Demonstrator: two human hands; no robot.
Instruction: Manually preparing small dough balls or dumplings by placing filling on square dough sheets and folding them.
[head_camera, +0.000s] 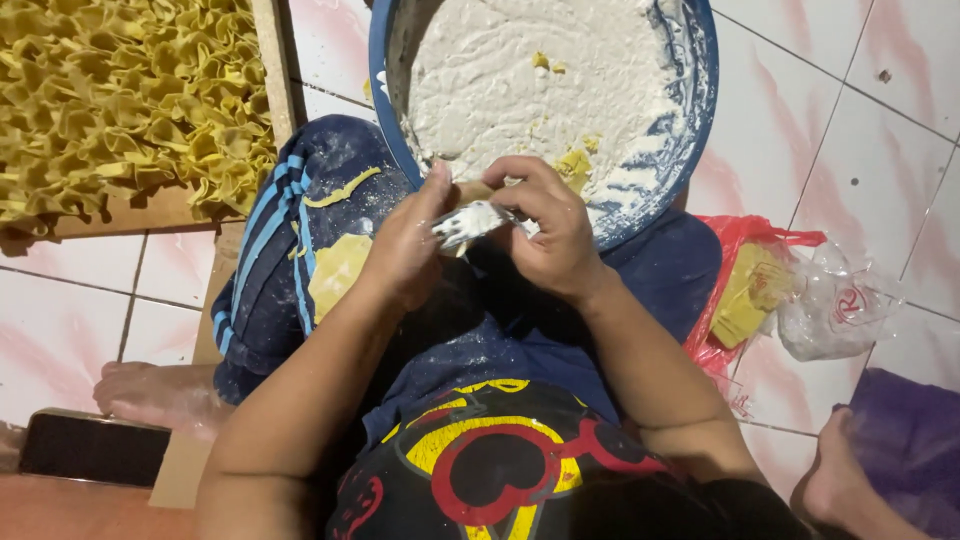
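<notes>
- Dough piece (470, 222), floured white, pinched between left hand (400, 250) and right hand (550, 235); both closed on it.
- Looks soft, thin, tearable: hold edges lightly.
- Blue flour basin (690, 130) just beyond.

Small flour-dusted dough piece (470, 222), apparently folded, pinched over lap.

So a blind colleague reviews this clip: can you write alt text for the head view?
Both hands, left hand and right hand, pinch a floured dough piece over a blue bowl of flour. Folded yellow dough shapes cover a wooden board on the left.
</notes>
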